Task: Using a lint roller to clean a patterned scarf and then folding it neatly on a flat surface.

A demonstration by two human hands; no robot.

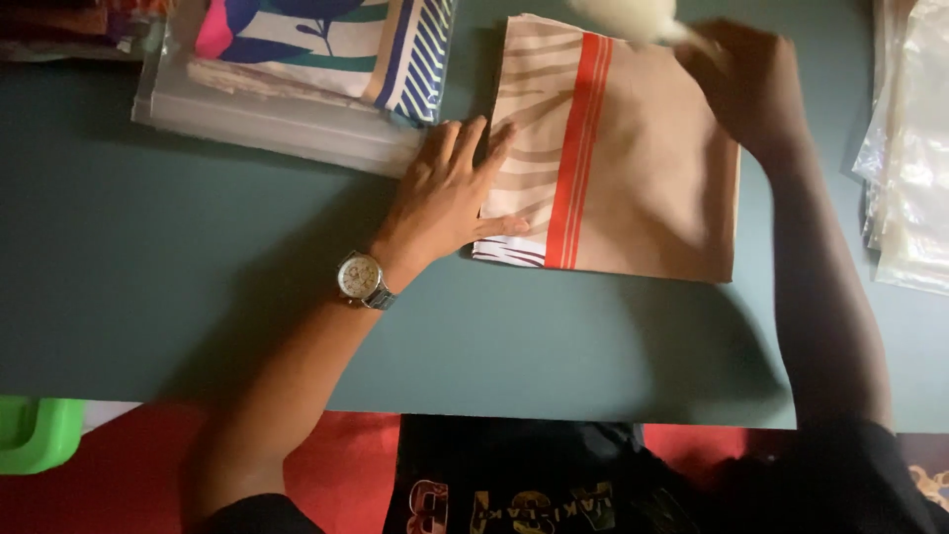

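A folded tan cloth (647, 168) with an orange-red stripe and brown leaf pattern lies flat on the dark green table (198, 297). My left hand (450, 193), with a wristwatch (361, 280) on its wrist, rests flat with fingers spread on the cloth's left edge. My right hand (746, 84) is at the cloth's far right corner, blurred, with its fingers closed on a white fluffy object (628, 18) that is cut off by the top of the frame.
A clear plastic bag (287, 114) holding folded patterned cloth in blue, pink and white lies at the back left. Clear plastic bags (909, 148) are stacked at the right edge. A green container (35, 430) sits below the table's front edge at the left.
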